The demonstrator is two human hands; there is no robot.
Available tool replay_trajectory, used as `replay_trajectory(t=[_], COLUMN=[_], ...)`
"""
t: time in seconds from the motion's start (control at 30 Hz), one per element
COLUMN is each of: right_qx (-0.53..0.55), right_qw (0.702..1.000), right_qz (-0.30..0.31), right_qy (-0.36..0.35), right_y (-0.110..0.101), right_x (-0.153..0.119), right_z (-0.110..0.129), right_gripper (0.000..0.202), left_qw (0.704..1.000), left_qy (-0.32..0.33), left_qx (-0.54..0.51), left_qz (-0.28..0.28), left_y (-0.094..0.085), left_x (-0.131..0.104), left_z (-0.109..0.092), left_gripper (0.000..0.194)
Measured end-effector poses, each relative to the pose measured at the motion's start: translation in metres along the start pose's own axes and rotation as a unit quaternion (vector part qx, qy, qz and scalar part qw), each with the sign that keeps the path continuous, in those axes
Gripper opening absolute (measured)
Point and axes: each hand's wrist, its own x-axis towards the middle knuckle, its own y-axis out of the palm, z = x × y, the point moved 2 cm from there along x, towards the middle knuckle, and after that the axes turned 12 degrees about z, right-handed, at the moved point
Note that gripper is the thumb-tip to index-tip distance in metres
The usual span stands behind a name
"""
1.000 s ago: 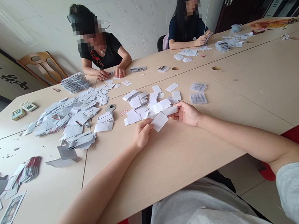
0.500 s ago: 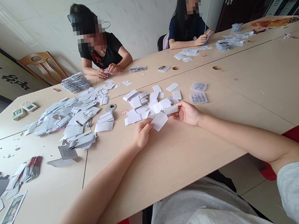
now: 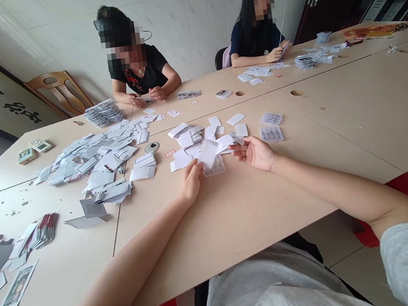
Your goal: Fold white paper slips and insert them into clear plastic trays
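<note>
Between its thumb and fingers my left hand [image 3: 191,182] pinches a white card [image 3: 208,153], raised over the near edge of a pile of white cards [image 3: 187,139]. Under that card a clear plastic case [image 3: 214,166] with small items inside shows on the table, just right of my left fingertips. My right hand [image 3: 255,153] is at the right side of the pile, palm turned inward, fingers apart, with nothing held. Its fingertips are beside the loose cards.
Two clear cases [image 3: 272,133] lie right of the pile. At the left are a large heap of cards [image 3: 93,156], a tape roll [image 3: 151,147] and stacked cases [image 3: 103,113]. Two people sit across the table [image 3: 341,121], their hands holding small items.
My left hand's card has lifted and turned, and the clear case beneath it now shows. My right hand has let go of the card it held, its fingers now spread.
</note>
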Motion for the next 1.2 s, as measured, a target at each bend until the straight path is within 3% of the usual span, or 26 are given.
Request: replay_trajectory(t=[0.07,0.13,0.23,0.33,0.4,0.5,0.6,0.7,1.0,1.1,1.2], right_qx=[-0.005,-0.015,-0.049,-0.154,-0.267,-0.421,-0.518,-0.567,-0.589,-0.575,-0.549], right_qw=[1.0,1.0,0.998,0.984,0.955,0.892,0.831,0.79,0.76,0.782,0.812], right_qz=[0.0,0.006,0.016,0.006,-0.013,0.011,0.095,0.137,0.178,0.152,0.135], right_qy=[-0.006,-0.009,-0.027,-0.086,-0.13,-0.163,-0.181,-0.189,-0.208,-0.188,-0.145], right_y=[-0.001,-0.002,-0.003,0.0,0.007,0.024,0.042,0.05,0.044,0.044,0.045], right_x=[0.0,0.001,0.002,-0.003,-0.009,-0.02,-0.029,-0.034,-0.033,-0.032,-0.032], right_z=[0.0,-0.001,-0.003,-0.007,-0.01,-0.018,-0.026,-0.029,-0.029,-0.03,-0.032], right_gripper=[0.018,0.018,0.019,0.015,0.016,0.019,0.017,0.017,0.029,0.024,0.026], left_qw=[0.997,0.992,0.992,0.998,0.992,0.946,0.895,0.877,0.898,0.902,0.895], left_qy=[0.013,0.014,0.004,0.018,0.052,0.129,0.197,0.224,0.236,0.24,0.263], left_qx=[-0.054,-0.095,-0.104,-0.008,0.114,0.283,0.359,0.381,0.353,0.337,0.31], left_qz=[-0.06,-0.085,-0.077,-0.054,-0.015,0.094,0.179,0.188,0.113,0.12,0.185], left_y=[-0.005,-0.008,-0.009,-0.005,0.002,0.014,0.022,0.023,0.016,0.014,0.017], left_x=[0.004,0.008,0.009,0.004,-0.003,-0.014,-0.021,-0.022,-0.019,-0.018,-0.02], left_z=[0.004,0.008,0.008,0.001,-0.006,-0.015,-0.019,-0.02,-0.019,-0.018,-0.018], left_gripper=[0.026,0.031,0.035,0.027,0.021,0.022,0.019,0.02,0.025,0.028,0.025])
